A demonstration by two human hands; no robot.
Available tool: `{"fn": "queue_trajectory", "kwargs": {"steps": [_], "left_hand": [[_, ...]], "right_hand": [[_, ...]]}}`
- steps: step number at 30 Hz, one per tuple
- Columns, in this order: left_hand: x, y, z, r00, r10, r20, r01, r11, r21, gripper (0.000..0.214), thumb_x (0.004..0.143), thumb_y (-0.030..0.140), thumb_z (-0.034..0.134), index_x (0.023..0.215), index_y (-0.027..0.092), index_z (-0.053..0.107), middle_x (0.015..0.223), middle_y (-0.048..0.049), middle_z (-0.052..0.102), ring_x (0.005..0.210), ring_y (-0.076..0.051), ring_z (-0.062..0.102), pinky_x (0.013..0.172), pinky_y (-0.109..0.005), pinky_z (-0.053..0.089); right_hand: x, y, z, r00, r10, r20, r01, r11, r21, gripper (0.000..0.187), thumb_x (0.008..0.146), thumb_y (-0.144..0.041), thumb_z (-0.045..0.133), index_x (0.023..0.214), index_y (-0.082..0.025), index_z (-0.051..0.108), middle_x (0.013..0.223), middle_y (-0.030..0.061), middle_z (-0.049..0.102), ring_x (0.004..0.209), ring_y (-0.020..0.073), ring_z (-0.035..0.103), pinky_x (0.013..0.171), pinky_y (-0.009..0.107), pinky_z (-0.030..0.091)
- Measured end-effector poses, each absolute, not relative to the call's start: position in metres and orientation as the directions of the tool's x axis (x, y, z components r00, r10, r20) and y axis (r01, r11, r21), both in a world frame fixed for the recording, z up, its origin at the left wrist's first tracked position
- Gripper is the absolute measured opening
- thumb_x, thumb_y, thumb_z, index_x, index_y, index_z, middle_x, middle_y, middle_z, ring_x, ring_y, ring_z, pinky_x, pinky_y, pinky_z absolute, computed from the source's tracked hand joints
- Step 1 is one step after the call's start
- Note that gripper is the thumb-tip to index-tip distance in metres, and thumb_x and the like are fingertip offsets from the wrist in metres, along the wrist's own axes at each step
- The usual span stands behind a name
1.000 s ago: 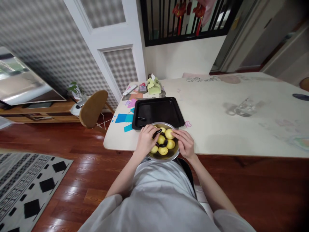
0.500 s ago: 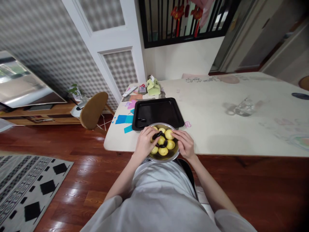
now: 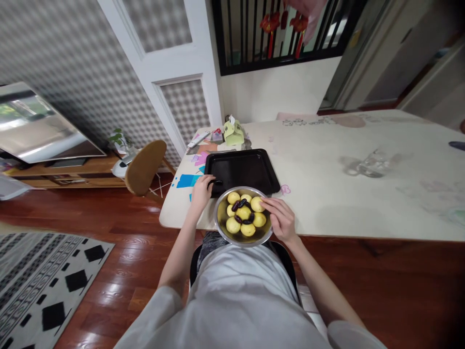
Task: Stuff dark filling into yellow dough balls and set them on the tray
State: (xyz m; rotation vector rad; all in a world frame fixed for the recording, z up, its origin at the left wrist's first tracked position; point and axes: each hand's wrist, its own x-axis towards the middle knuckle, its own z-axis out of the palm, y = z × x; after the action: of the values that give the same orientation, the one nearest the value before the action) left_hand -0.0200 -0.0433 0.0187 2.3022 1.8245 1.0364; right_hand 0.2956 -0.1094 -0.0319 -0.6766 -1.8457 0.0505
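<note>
- A pale table (image 3: 327, 198).
- Left hand (image 3: 202, 192) at the tray's (image 3: 245, 169) near-left corner, by a dark piece (image 3: 218, 182); can't tell its grip.
- Right hand (image 3: 282, 218) over the bowl's (image 3: 221, 216) rim, fingers on a lemon (image 3: 256, 204); hold unclear.
- Bowl just before tray.

Left hand (image 3: 200, 194) covers part of the tray's (image 3: 247, 169) left side. Dark piece (image 3: 218, 182) at its fingertips: can't tell if pinched or lying loose; one end hidden. Bowl (image 3: 262, 232) blocks part of the tray's near edge; its underside is hidden, can't say what carries it. Right hand (image 3: 283, 218) hides some rim plus a bit of one yellow fruit (image 3: 256, 204); grip unclear. Glass (image 3: 372, 164) blurry, contents unreadable. Desk (image 3: 345, 203) and dark item (image 3: 457, 145) clipped at right edge. Screen (image 3: 47, 126) clipped left, rug (image 3: 32, 291) clipped left and bottom.
</note>
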Motion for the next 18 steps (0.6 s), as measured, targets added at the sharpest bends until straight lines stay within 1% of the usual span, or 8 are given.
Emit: {"fn": "queue_trajectory", "kwargs": {"steps": [4,7,10,13,18], "left_hand": [[-0.023,-0.018,0.014,0.157,0.933,0.323,0.912,-0.262,0.314,0.031,0.095,0.008,0.06,0.121,0.018,0.073,0.138,-0.0134,0.07,0.131,-0.028,0.063,0.116,-0.045,0.049],[-0.022,-0.008,0.013,0.185,0.953,0.24,0.935,-0.246,0.256,0.033,0.091,0.006,0.066,0.12,0.019,0.075,0.138,-0.0136,0.07,0.132,-0.03,0.062,0.114,-0.045,0.048],[-0.022,-0.002,0.013,0.199,0.955,0.22,0.936,-0.252,0.245,0.032,0.09,0.006,0.068,0.118,0.019,0.076,0.131,-0.0139,0.073,0.125,-0.031,0.066,0.109,-0.045,0.049],[-0.022,0.0,0.013,0.21,0.952,0.225,0.935,-0.263,0.24,0.027,0.091,0.008,0.069,0.115,0.019,0.077,0.124,-0.0129,0.075,0.117,-0.03,0.069,0.105,-0.043,0.048],[-0.023,0.003,0.011,0.241,0.937,0.253,0.911,-0.308,0.275,0.019,0.09,0.01,0.071,0.105,0.019,0.078,0.114,-0.0118,0.074,0.107,-0.028,0.068,0.099,-0.041,0.051]], "right_hand": [[0.295,-0.109,-0.033,-0.207,0.478,0.853,0.425,0.83,-0.362,0.043,0.103,-0.021,0.044,0.137,-0.025,0.07,0.131,0.0112,0.075,0.117,0.0288,0.07,0.098,0.052,0.059],[0.295,-0.109,-0.033,-0.206,0.483,0.851,0.426,0.827,-0.366,0.043,0.103,-0.022,0.044,0.136,-0.024,0.071,0.131,0.0112,0.075,0.117,0.0289,0.07,0.098,0.052,0.06],[0.296,-0.109,-0.033,-0.211,0.492,0.845,0.431,0.822,-0.372,0.042,0.104,-0.023,0.043,0.135,-0.024,0.071,0.13,0.0113,0.076,0.117,0.0286,0.07,0.099,0.052,0.06],[0.295,-0.11,-0.033,-0.206,0.502,0.84,0.435,0.816,-0.381,0.042,0.104,-0.025,0.042,0.134,-0.024,0.072,0.13,0.011,0.076,0.117,0.0285,0.071,0.1,0.052,0.06],[0.296,-0.11,-0.033,-0.203,0.501,0.841,0.42,0.82,-0.387,0.042,0.104,-0.024,0.043,0.135,-0.024,0.072,0.13,0.0111,0.076,0.117,0.0288,0.071,0.099,0.053,0.06]]}}
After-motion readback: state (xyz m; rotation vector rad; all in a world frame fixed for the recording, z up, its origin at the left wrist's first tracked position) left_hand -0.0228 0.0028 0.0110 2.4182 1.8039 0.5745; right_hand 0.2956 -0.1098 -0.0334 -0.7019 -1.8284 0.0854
